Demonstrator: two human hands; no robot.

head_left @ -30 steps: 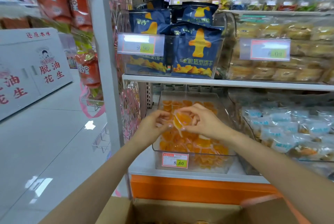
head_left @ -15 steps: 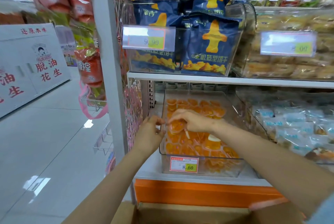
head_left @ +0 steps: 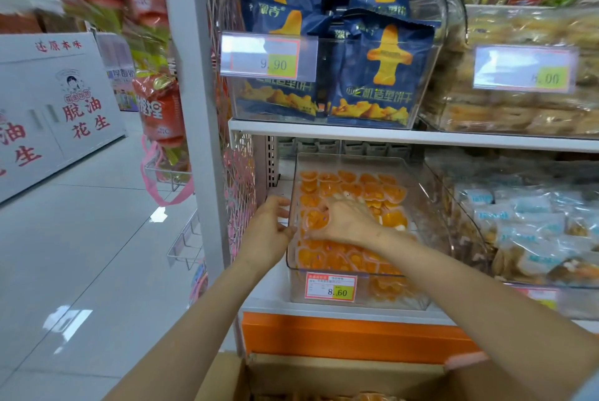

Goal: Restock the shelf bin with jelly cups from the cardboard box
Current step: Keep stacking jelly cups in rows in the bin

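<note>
Lying under right hand (head_left: 345,222): jelly cups (head_left: 366,190)

Before you, the price tag (head_left: 330,286) on the shelf bin (head_left: 356,163) reads 8.60. The upper tag (head_left: 269,57) reads 9.90. The white cabinet (head_left: 48,83) on your left says 脱油花生.

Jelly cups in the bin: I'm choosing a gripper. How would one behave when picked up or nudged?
Probably light: each of the jelly cups is small beside the right hand. Likely slippery, given their glossy plastic tops. They lie in a loose heap in the bin, so a nudge may shift neighbours.
</note>
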